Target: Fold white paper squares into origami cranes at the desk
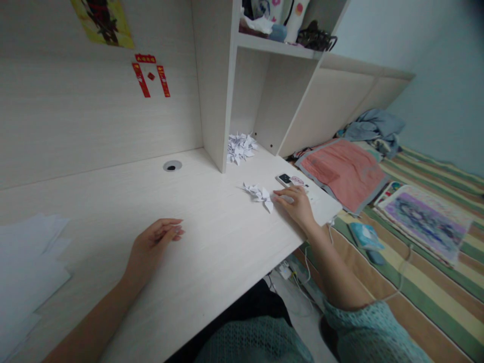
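Right hand (298,203): released, fingers parted — tips just beside small cluster of folded white paper pieces (259,194) on desk (212,262) (contact cannot be told). Left hand (152,241): released, fingers loosely curled, over desk. Larger folded-paper pile (241,147) under shelf (278,46); flat sheets (30,272) at far left.

The pale desk (212,242) bears sheets (30,272) and folded papers (259,194).

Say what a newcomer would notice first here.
Likely the red strips on the pale back panel. Then the white folded-paper pile in the cubby and a smaller cluster by the right hand. The pink cloth on the striped bed may also draw the eye.
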Demonstrator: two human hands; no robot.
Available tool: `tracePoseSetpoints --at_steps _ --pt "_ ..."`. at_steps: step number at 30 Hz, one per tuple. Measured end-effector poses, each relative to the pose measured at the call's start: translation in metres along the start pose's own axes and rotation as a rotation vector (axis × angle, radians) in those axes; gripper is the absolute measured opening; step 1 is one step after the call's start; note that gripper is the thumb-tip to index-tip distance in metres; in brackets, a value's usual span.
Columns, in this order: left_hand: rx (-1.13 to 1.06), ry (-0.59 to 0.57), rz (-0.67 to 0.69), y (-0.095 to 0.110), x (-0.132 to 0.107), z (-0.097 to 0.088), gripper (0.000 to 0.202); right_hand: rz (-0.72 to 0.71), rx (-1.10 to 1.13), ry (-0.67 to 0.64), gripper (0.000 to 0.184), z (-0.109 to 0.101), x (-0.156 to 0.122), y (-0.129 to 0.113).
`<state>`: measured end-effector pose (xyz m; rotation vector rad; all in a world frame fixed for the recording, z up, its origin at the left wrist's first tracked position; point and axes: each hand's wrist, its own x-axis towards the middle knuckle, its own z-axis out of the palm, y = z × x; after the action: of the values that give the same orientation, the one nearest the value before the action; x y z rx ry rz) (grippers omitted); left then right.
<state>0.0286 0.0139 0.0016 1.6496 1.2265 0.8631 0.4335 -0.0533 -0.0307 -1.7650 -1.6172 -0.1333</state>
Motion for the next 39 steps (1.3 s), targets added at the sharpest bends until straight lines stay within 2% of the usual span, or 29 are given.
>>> tracePoseSetpoints --at_steps 3,6,12,14,16,19,23,25,28,30,32,33,35,37,39 --pt "0.009 -0.004 0.015 -0.001 0.0 0.0 0.03 0.016 0.019 0.007 0.029 0.0 0.0 -0.002" --pt "0.023 -0.008 0.024 -0.003 0.0 -0.001 0.03 0.044 0.073 0.071 0.027 -0.004 0.002 -0.002" --pt "0.028 -0.015 0.026 -0.003 0.0 -0.001 0.032 0.157 0.109 0.242 0.026 -0.042 -0.007 -0.008" --pt "0.023 -0.013 0.037 -0.003 -0.001 -0.001 0.032 0.18 0.132 0.278 0.026 -0.055 -0.015 -0.023" --pt "0.025 -0.006 0.054 -0.002 -0.002 0.0 0.031 0.167 0.161 0.26 0.023 -0.064 -0.022 -0.048" --pt "0.017 0.01 0.061 0.0 -0.003 0.001 0.03 0.04 0.225 0.11 0.018 -0.062 -0.024 -0.1" --pt "-0.041 0.046 0.037 0.002 -0.005 0.001 0.03 -0.294 0.252 -0.286 0.021 -0.031 -0.007 -0.175" --pt "-0.08 0.133 0.05 0.001 -0.006 0.001 0.029 -0.457 0.156 -0.439 0.026 -0.006 0.008 -0.206" --pt "-0.112 0.305 0.108 -0.002 -0.009 0.0 0.03 -0.607 0.007 -0.541 0.026 0.04 0.028 -0.236" --pt "-0.09 0.418 0.141 -0.004 -0.01 -0.001 0.032 -0.633 -0.023 -0.553 0.024 0.072 0.035 -0.246" --pt "-0.052 0.467 0.17 -0.004 -0.009 -0.006 0.033 -0.655 0.071 -0.522 0.023 0.099 0.034 -0.248" --pt "-0.012 0.459 0.175 -0.001 -0.008 -0.01 0.033 -0.639 0.137 -0.478 0.024 0.11 0.032 -0.247" --pt "0.098 0.363 0.191 0.008 -0.005 -0.024 0.033 -0.633 0.219 -0.407 0.028 0.126 0.025 -0.242" --pt "0.323 0.271 0.261 0.02 -0.006 -0.045 0.034 -0.661 0.277 -0.415 0.029 0.135 0.018 -0.236" --pt "0.614 0.25 0.288 0.029 -0.013 -0.071 0.034 -0.66 0.31 -0.427 0.029 0.139 0.014 -0.231"
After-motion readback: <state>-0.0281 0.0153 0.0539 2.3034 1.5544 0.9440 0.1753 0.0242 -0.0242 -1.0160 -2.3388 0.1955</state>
